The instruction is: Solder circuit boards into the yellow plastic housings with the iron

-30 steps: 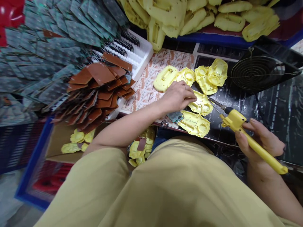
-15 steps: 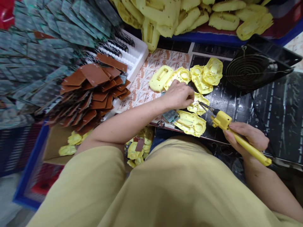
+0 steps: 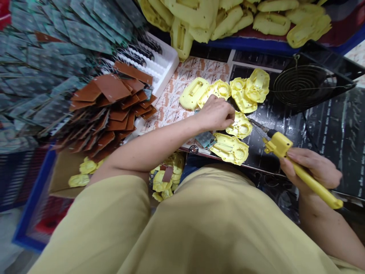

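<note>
My left hand [image 3: 217, 112] is closed in a pinch at the edge of a yellow plastic shell [image 3: 240, 126] on the bench; what its fingertips hold is too small to make out. My right hand [image 3: 312, 166] grips a yellow soldering iron [image 3: 296, 167], its metal tip [image 3: 256, 125] pointing left and ending just right of that shell. A second yellow shell [image 3: 229, 148] lies nearer me with wires and a small green circuit board [image 3: 205, 139] at its left end.
More yellow shells [image 3: 248, 89] lie behind the hands, and a heap of them [image 3: 228, 17] fills the back. Brown boards [image 3: 111, 106] and green boards [image 3: 57, 45] are stacked left beside a white tray [image 3: 164, 62]. A black wire-grille fan [image 3: 305, 85] sits right.
The soldering iron tip was at the shell half a second ago and has drawn back to the right. My left hand stays pinched at the shell's edge.
</note>
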The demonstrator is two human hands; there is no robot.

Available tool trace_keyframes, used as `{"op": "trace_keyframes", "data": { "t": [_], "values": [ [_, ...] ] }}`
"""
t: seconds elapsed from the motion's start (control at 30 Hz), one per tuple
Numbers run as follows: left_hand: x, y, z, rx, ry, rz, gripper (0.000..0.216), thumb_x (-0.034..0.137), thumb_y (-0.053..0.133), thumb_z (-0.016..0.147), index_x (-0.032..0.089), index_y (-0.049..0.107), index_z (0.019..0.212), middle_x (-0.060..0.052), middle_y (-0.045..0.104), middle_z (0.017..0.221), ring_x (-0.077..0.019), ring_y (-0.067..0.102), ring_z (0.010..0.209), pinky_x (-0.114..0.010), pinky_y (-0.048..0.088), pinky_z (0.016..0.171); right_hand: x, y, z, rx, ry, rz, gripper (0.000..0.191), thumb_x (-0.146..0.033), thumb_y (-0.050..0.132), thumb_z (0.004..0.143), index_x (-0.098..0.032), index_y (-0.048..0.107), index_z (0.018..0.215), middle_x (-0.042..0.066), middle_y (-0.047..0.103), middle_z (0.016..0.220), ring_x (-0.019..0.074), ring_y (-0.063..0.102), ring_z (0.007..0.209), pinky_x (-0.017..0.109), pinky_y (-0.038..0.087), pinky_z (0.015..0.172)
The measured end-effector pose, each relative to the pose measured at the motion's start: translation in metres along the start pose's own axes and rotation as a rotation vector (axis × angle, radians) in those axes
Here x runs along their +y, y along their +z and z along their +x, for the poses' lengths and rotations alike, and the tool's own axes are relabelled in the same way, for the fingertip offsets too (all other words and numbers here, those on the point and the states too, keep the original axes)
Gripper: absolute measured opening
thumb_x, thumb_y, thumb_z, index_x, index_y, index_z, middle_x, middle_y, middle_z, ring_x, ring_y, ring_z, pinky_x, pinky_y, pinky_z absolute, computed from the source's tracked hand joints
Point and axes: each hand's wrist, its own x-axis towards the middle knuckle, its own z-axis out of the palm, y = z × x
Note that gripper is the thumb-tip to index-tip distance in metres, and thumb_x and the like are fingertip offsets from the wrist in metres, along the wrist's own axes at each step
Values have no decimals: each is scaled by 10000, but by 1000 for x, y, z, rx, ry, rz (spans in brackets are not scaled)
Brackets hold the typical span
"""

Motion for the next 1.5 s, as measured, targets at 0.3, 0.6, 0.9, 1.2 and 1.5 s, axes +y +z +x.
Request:
{"op": "trace_keyframes", "data": {
  "t": [0.3, 0.6, 0.9, 1.2, 1.5],
  "values": [
    [-11, -15, -8, -64, 94, 34, 461, 368, 673, 960, 231, 717, 1398, -99, 737, 1437, -338, 591, 1414, -492, 376, 1235, 5, 3, -20, 123, 36, -187, 646, -232, 868, 906, -242, 678, 1523, 54, 860, 963, 217, 806, 649, 244, 643, 581],
    [-50, -23, -10, -103, 327, 145, 801, 397, 714, 919, 275, 462, 1669, -106, 628, 1607, -383, 398, 1617, -621, 146, 1368, 2, -1, -40, 255, 194, -164, 381, -217, 921, 852, -161, 816, 1214, 45, 856, 1023, 177, 830, 860, 235, 656, 831],
    [-11, -2, -55, -154, 416, 152, 1078, 701, 766, 873, 275, 323, 1759, -166, 230, 1870, -489, 236, 1707, -670, 247, 1351, 3, -3, -48, 324, 231, -265, 293, -320, 878, 914, -113, 834, 1116, 59, 835, 908, 196, 807, 760, 287, 664, 752],
    [11, 20, -36, -189, 237, 191, 1106, 631, 793, 917, 237, 242, 1792, -224, 196, 1868, -489, 298, 1688, -605, 296, 1353, -1, -7, -46, 494, 153, -332, 267, -301, 847, 953, -142, 830, 1167, 66, 814, 936, 225, 778, 788, 360, 625, 732],
    [4, 14, -79, -60, 174, 63, 930, 328, 804, 949, 250, 346, 1754, -204, 476, 1695, -348, 579, 1467, -444, 469, 1229, -4, -5, -42, 565, 132, -274, 304, -226, 868, 918, -206, 834, 1219, 58, 825, 963, 243, 768, 796, 399, 634, 741]
  ]
}}
